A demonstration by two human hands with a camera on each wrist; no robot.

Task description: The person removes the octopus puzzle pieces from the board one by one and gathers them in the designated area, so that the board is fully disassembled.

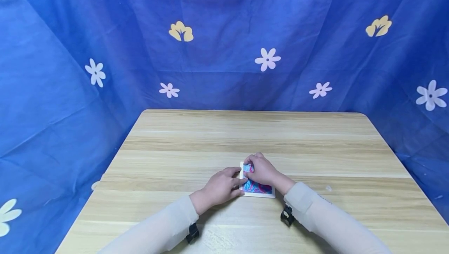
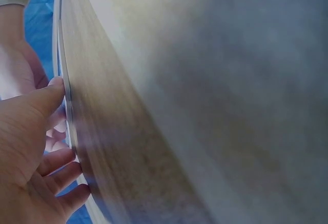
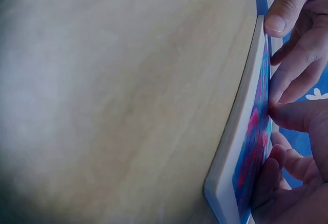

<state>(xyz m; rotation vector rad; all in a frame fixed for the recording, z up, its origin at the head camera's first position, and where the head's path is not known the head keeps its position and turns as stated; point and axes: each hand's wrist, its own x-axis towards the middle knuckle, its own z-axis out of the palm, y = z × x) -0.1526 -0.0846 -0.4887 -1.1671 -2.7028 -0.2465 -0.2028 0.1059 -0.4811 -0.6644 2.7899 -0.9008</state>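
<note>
A small flat board with a white frame point(image 1: 257, 195) lies on the table, its surface a swirling blue, pink and red picture point(image 1: 257, 187). At its left side my left hand point(image 1: 221, 185) rests with the thumb by the near corner and a finger reaching over the frame onto the picture. My right hand point(image 1: 263, 170) bends over the picture from the right and far side, fingertips on its upper left part. In the right wrist view, the right thumb point(image 3: 297, 115) comes down close to the left fingertips. The right palm hides part of the picture.
The wood-grain table point(image 1: 175, 141) has rounded far corners. A blue curtain point(image 1: 217, 59) with flowers and trees hangs behind and beside it. A small pale scrap point(image 1: 328, 188) lies right of the board. Both wrists carry a black device point(image 1: 287, 215) under light sleeves.
</note>
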